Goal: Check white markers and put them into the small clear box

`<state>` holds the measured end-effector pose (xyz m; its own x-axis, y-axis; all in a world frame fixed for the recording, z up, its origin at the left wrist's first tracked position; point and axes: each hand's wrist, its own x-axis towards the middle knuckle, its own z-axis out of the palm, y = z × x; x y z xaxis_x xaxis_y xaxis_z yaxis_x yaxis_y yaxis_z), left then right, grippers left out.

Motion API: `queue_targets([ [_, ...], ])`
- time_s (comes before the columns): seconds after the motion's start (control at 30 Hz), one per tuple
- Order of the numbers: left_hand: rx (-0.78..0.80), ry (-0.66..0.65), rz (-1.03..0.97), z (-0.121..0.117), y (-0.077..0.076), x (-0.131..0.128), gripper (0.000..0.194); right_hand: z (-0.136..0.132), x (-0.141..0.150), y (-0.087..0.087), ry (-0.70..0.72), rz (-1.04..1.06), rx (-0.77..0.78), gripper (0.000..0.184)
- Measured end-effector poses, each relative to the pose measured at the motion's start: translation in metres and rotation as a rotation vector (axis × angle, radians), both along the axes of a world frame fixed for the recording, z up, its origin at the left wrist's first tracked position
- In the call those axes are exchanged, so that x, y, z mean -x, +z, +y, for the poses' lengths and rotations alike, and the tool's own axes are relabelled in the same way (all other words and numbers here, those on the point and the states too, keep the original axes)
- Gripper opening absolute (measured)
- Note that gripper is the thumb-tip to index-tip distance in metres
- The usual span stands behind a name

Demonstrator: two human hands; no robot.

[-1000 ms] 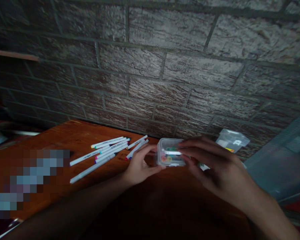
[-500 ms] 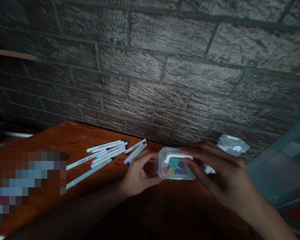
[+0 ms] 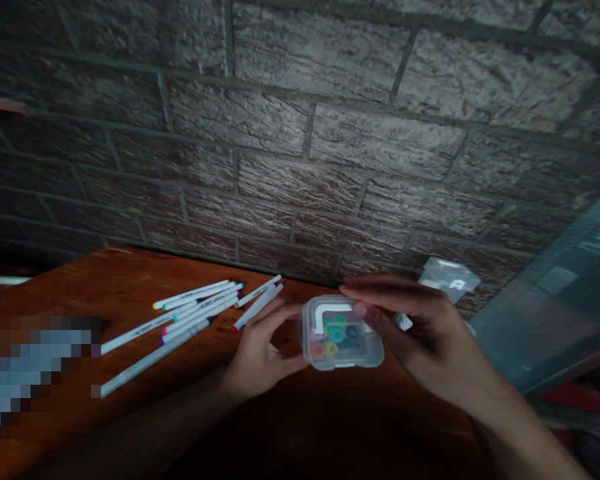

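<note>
A small clear plastic box (image 3: 345, 360) with a white handle (image 3: 320, 317) on its lid is held up over the table. Several coloured round pieces that look like buttons (image 3: 337, 335) show through it: green, teal, dark blue, orange and yellow. My left hand (image 3: 263, 350) grips the box from the left side, thumb low and fingers behind the upper corner. At the upper right corner, my right hand (image 3: 420, 333) has its thumb against the handle's right end. Its other fingers stretch behind the box, their tips partly hidden.
Several white markers (image 3: 200, 310) with coloured ends lie on the wooden table (image 3: 135, 267) to the left. A clear plastic container (image 3: 447, 277) stands behind my right hand. A brick wall (image 3: 280, 173) closes off the back, and a translucent bin (image 3: 545, 313) is at right.
The box has tipped so its lid faces me more. The handle, raised before, now looks flatter against the lid. My right thumb has shifted to the lid's upper right corner.
</note>
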<state>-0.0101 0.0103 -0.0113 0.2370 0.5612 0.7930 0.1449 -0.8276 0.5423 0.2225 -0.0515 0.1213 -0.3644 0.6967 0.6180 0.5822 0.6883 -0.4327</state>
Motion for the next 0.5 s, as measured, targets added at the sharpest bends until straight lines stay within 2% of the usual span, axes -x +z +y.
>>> queue_targets([
  [0.2,0.016,-0.023,-0.002,-0.003,0.000,0.000,0.050,0.009,0.000,0.001,0.040,0.216,0.291,0.021],
  [0.33,0.023,-0.024,-0.007,-0.003,0.000,0.000,0.055,0.012,-0.002,0.002,0.031,0.287,0.325,0.023],
  [0.5,0.002,-0.019,0.009,-0.002,-0.004,0.001,0.053,0.010,-0.001,0.003,0.057,0.259,0.362,0.025],
])
